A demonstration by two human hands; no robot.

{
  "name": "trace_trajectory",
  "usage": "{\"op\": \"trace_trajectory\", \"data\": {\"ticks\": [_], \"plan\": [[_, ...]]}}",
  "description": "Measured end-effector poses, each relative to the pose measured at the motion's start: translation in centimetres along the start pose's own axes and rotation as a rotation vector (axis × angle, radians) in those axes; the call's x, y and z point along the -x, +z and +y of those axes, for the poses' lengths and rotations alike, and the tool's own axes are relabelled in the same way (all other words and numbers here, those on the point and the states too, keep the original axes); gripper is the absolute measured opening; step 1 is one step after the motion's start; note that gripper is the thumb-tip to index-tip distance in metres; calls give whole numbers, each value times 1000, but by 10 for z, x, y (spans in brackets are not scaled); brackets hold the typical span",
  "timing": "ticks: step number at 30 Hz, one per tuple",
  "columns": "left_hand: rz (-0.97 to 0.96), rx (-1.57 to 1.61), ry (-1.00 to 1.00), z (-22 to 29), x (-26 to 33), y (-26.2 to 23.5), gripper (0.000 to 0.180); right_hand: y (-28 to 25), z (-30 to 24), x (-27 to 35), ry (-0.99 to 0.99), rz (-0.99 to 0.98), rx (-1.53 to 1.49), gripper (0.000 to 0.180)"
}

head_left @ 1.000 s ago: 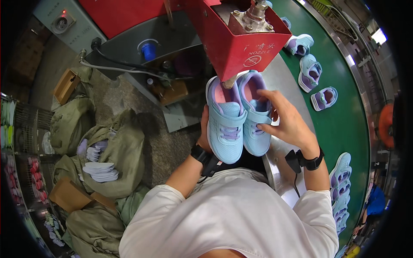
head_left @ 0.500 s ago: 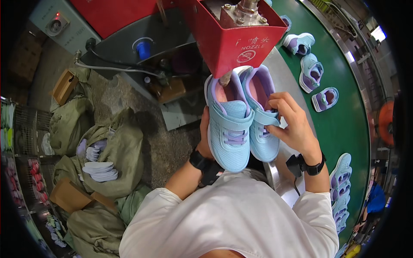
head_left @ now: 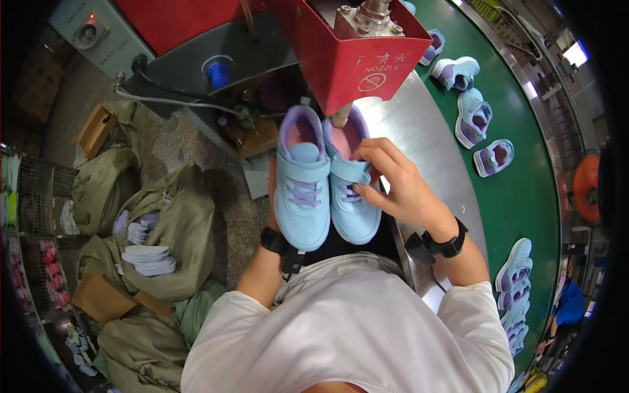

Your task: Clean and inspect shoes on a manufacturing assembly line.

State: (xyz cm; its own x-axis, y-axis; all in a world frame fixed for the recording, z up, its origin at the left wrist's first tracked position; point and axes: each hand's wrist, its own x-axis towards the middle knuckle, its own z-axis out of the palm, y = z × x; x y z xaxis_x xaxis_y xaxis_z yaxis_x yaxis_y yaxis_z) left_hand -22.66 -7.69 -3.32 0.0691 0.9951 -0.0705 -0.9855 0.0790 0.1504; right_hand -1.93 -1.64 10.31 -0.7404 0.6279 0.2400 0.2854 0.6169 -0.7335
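Two light blue sneakers with purple lining, the left sneaker [head_left: 303, 213] and the right sneaker [head_left: 356, 213], are held side by side, toes toward me. My left hand [head_left: 272, 193] grips the pair from the outer left side, most of its fingers hidden behind the shoes. With curled fingers, my right hand [head_left: 407, 190] grasps the right sneaker's strap [head_left: 350, 171] and collar edge. A nozzle tip [head_left: 341, 116] reaches down into the right sneaker's opening, over its pink insole. The left sneaker's opening lies just left of the nozzle.
Above the shoes hangs a red nozzle housing [head_left: 367, 59]. At right runs a green conveyor belt [head_left: 488, 203] beside a metal tabletop [head_left: 432, 150], carrying several more sneakers [head_left: 473, 118]. White insoles [head_left: 149, 260] lie on an olive sack [head_left: 190, 229] at left, near a cardboard box [head_left: 105, 295].
Both hands have carried the pair of sneakers to the left. The nozzle tip, formerly over the left sneaker's opening, is now at the right one's. My right hand still grasps its strap.
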Motion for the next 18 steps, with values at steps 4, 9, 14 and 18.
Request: {"op": "trace_trajectory", "data": {"ticks": [4,9,14,18], "plan": [[-61,-29,18,16,-2,8,61,-6,-8,-17,-77,51,32,40],[97,-103,70,11,7,19,65,-18,-7,-13,-112,27,-25,38],[148,5,47,-7,13,41,63,-25,-12,-2,-130,-29,-63,37],[206,-52,35,-16,29,54,63,-28,-16,-3,-112,-87,-142,36]]}}
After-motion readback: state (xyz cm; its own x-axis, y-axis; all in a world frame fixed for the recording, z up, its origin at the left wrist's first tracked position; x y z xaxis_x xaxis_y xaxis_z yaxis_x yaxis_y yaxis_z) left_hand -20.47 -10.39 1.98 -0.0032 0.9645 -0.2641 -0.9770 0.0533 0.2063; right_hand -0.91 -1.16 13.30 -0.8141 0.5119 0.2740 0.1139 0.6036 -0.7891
